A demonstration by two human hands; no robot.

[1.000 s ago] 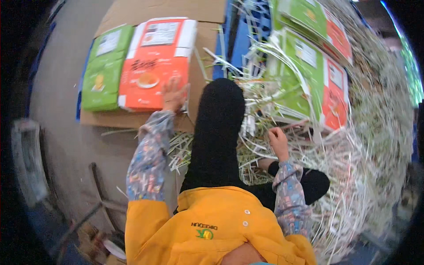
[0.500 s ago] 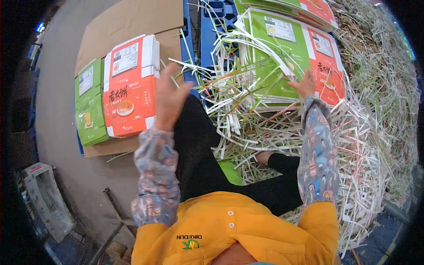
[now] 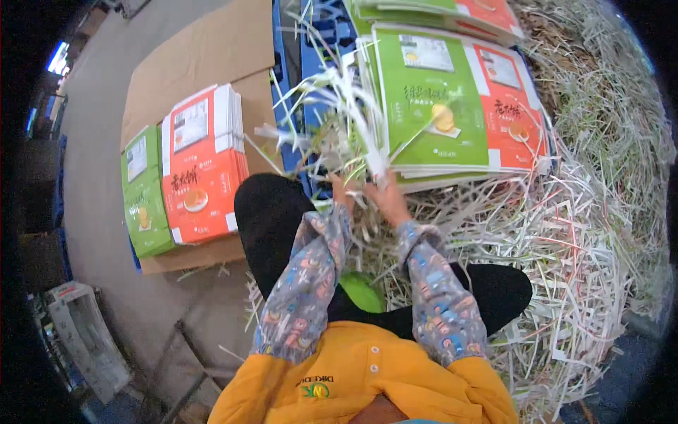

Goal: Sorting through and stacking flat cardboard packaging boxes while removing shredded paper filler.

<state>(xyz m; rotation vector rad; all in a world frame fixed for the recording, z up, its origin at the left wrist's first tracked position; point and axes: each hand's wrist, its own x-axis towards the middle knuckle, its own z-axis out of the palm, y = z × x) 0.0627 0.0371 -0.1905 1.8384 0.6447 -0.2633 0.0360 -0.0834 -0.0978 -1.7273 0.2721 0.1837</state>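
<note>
Left hand [image 3: 339,189]: reaching forward over the left knee, grip closing on a bundle of paper strips [image 3: 337,106]; fingers are partly buried, so the exact hold is hard to read.
Right hand [image 3: 385,196]: lying just beside the left, grip wrapping the same bundle from the right side.
Bundle of paper strips: standing up from both hands, fanning out white and green, rising in front of the blue pallet [image 3: 311,42] and the near edge of the stack of printed sheets [image 3: 452,99].
Arm pose: both forearms in patterned sleeves [image 3: 304,283] running forward and converging, elbows staying close to the yellow jacket [image 3: 367,381].
Handling note: it seems best to be gathering the strips low, near their roots, and lifting straight, so loose ends are not snagging the stack's edge.
Surroundings: shredded trimmings [image 3: 579,268] heaping at right; sorted red and green cartons [image 3: 187,169] lying on cardboard [image 3: 205,63] at left.
</note>
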